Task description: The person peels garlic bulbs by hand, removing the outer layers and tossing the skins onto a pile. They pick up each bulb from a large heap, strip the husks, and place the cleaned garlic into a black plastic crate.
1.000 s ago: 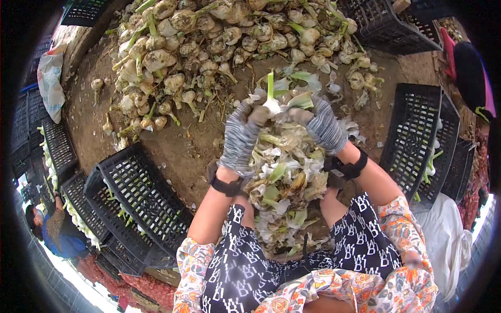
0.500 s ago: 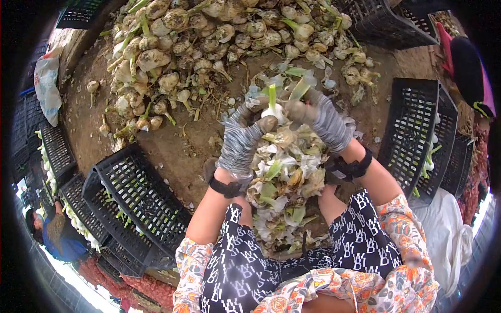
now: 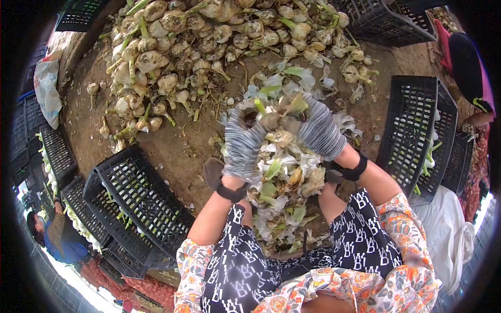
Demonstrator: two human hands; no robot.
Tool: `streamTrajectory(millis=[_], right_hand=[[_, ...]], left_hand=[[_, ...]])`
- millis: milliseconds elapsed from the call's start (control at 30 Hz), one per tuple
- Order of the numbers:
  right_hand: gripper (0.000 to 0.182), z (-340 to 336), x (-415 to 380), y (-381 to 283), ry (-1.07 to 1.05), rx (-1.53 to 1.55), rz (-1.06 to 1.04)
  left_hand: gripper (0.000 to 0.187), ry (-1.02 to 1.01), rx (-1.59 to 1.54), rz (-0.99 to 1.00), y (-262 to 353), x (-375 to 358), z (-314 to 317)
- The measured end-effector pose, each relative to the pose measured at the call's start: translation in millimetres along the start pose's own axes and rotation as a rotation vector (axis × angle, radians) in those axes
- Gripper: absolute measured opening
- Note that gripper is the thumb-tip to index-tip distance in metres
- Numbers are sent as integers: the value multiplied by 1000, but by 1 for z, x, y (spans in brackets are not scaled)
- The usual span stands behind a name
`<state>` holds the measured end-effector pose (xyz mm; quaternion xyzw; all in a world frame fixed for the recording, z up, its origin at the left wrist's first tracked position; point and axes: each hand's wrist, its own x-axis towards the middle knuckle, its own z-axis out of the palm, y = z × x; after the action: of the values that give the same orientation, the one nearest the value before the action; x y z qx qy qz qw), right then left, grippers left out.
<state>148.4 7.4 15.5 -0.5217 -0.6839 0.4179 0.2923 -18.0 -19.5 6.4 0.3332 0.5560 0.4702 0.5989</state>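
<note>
My left hand (image 3: 243,138), in a grey striped glove with dirty fingertips, is closed around a garlic bulb (image 3: 260,107) whose cut green stem points up and to the left. My gloved right hand (image 3: 321,130) presses against the bulb's right side, its fingers closed on a loose flap of garlic skin (image 3: 296,104). Most of the bulb is hidden behind fingers. Under both hands, between my legs, lies a heap of peeled garlic skins (image 3: 284,182), papery white with some green and brown.
A large pile of dirty garlic bulbs (image 3: 209,41) lies ahead on the soil. Black plastic crates stand at left (image 3: 141,193) and right (image 3: 409,130), with trimmed garlic showing through. A white sack (image 3: 443,235) lies at right. Another person (image 3: 62,235) is at far left.
The bulb has tilted to the left and is more covered by my fingers. My right hand has moved in against it, with a skin flap now pulled out at the top.
</note>
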Motion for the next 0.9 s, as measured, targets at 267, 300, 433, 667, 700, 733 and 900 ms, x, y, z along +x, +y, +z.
streamTrajectory(millis=[267, 300, 433, 667, 700, 733, 900], right_hand=[[26, -13, -5, 47, -164, 37, 251], [26, -14, -10, 63, -331, -71, 280], [36, -24, -14, 40, -561, -306, 63], [38, -17, 20, -10, -269, 486, 463], [38, -12, 24, -10, -293, 528, 477], [38, -6, 26, -12, -318, 569, 491], [42, -10, 27, -5, -385, 494, 340]], left_hand=[[28, -101, -737, -251, 0, -4, -12], [27, -166, -791, -297, 2, -2, -17], [30, -179, -942, -316, -6, 6, -21], [25, -27, -277, -63, 3, 0, -17], [22, -54, -216, -43, 12, -2, -15], [22, -54, -127, 9, 10, -2, -15], [17, -44, 30, 120, 6, -2, -14]])
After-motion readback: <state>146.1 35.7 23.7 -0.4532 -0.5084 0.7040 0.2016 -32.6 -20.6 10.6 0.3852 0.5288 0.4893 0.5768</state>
